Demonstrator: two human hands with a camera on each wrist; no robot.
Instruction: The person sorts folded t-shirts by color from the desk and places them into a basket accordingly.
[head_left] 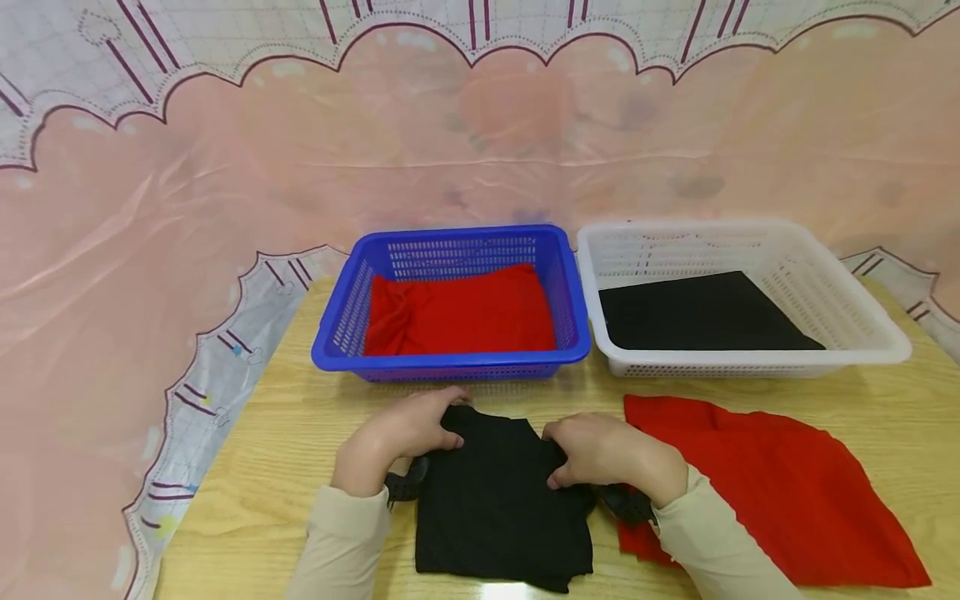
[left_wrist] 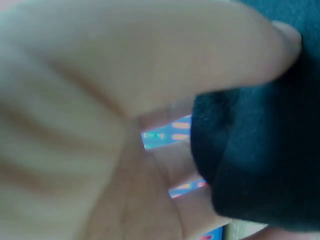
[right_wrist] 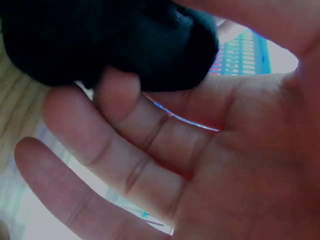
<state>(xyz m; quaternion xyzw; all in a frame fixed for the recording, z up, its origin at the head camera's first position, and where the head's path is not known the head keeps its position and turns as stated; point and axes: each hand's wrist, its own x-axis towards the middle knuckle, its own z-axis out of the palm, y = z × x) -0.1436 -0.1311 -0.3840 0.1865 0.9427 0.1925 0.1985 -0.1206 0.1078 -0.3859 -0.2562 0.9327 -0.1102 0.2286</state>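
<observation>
Behind black cloth [head_left: 498, 508] — blue basket [head_left: 457, 362].

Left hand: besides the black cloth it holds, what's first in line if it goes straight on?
Likely the near side of the blue basket; the left hand points forward and rightward. Height is unclear from the head view, so it might pass over.

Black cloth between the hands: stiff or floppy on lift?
Probably floppy: the black cloth curves softly in the left wrist view. Likely to droop, since left hand and right hand grip it toward its far end. Unlikely to roll: its near part lies flat on the table.
</observation>
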